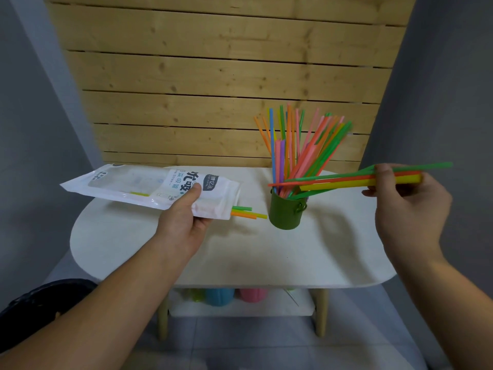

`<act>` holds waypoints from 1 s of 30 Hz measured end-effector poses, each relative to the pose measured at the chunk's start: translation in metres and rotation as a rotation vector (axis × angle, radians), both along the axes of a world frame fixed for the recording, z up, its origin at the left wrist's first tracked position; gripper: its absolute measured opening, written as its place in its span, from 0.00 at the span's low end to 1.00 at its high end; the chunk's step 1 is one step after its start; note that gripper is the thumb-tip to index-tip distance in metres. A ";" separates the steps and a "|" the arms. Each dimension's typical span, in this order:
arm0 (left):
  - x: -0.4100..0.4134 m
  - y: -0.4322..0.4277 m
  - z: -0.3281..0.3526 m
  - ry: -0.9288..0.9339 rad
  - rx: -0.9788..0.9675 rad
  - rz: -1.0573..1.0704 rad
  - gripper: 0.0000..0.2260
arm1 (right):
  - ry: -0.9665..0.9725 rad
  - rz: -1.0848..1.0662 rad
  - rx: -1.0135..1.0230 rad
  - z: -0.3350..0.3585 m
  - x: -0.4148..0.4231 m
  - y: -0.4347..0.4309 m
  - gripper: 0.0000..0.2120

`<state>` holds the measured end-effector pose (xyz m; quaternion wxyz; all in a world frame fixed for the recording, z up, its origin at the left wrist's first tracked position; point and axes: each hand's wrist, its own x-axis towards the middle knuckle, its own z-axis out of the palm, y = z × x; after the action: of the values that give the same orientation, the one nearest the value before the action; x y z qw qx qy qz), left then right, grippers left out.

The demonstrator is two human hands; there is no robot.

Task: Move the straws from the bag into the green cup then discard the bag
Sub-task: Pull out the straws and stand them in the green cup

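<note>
White and rounded at its ends, the worktop (pixel 240 252) stands on pale wooden legs over a grey tiled floor (pixel 240 345), with a lower shelf (pixel 240 307) under it that carries a blue cup (pixel 219 296) and a pink cup (pixel 253 294). Behind it rises a wall of knotty pine planks (pixel 218 76), flanked by plain grey walls on both sides. A dark bin (pixel 40 303) sits at the lower left, partly cut off by the forearm. The green cup (pixel 286 212) stands upright on the worktop's right half, already packed with straws (pixel 293 140) that fan upward in many colours. The left hand (pixel 184 217) grips the bag (pixel 149 188) near its open end, thumb on top, holding it roughly level above the worktop's left part; a few leftover straws (pixel 248 212) poke out of the opening toward the cup. The right hand (pixel 408 201) pinches a small bundle (pixel 346 180) of green, orange and yellow straws, held nearly horizontal, their far tips reaching over the cup's rim among the others.
</note>
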<state>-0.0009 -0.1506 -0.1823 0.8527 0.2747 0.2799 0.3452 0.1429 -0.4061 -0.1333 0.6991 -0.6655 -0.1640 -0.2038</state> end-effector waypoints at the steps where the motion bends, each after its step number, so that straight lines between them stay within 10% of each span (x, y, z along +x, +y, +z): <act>1: 0.000 0.000 0.000 0.000 0.002 -0.008 0.11 | -0.013 -0.002 0.003 0.001 0.000 0.000 0.06; 30: 0.022 -0.033 -0.013 0.024 0.049 -0.120 0.10 | -0.383 -0.053 -0.259 0.014 -0.021 0.004 0.07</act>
<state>0.0209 -0.1832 -0.1949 0.8613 0.3161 0.2647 0.2971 0.1216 -0.4026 -0.1189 0.5582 -0.7030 -0.3009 -0.3220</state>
